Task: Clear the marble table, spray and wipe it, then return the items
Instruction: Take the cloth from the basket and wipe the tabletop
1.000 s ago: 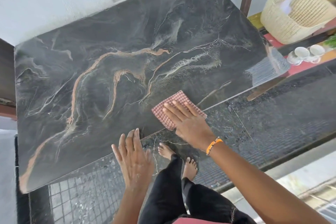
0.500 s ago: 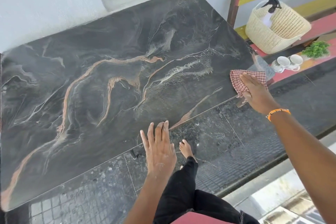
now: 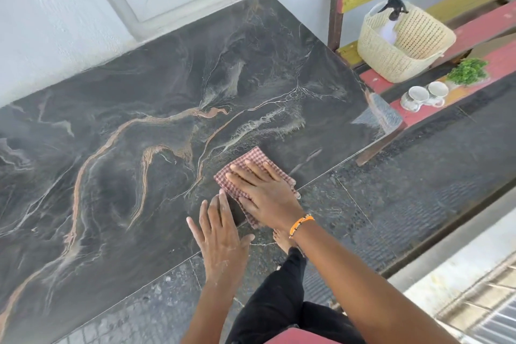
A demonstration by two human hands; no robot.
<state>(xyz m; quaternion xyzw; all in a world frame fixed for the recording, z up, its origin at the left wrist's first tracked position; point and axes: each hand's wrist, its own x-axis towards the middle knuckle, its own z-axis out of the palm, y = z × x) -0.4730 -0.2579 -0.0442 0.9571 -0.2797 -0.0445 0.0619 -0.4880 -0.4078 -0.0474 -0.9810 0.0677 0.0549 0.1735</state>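
The dark marble table (image 3: 117,148) with orange and white veins fills the left and middle of the head view. A red-checked cloth (image 3: 248,163) lies flat near its front edge. My right hand (image 3: 265,190) presses down on the cloth with fingers spread. My left hand (image 3: 220,234) rests flat on the table's front edge just left of it, fingers apart and holding nothing. Two white cups (image 3: 424,93) and a small green plant (image 3: 467,71) sit on the red bench at the right. A spray bottle (image 3: 393,12) stands in a cream woven basket (image 3: 405,45).
A red and yellow wooden bench (image 3: 499,22) runs along the right side behind the table's corner. A white wall and window frame (image 3: 117,0) back the table. Dark speckled floor tiles (image 3: 391,190) lie below, with my bare foot (image 3: 282,237) near the edge.
My right hand has swept the cloth from the table's right corner back left to the front middle. My left hand stays on the front edge.
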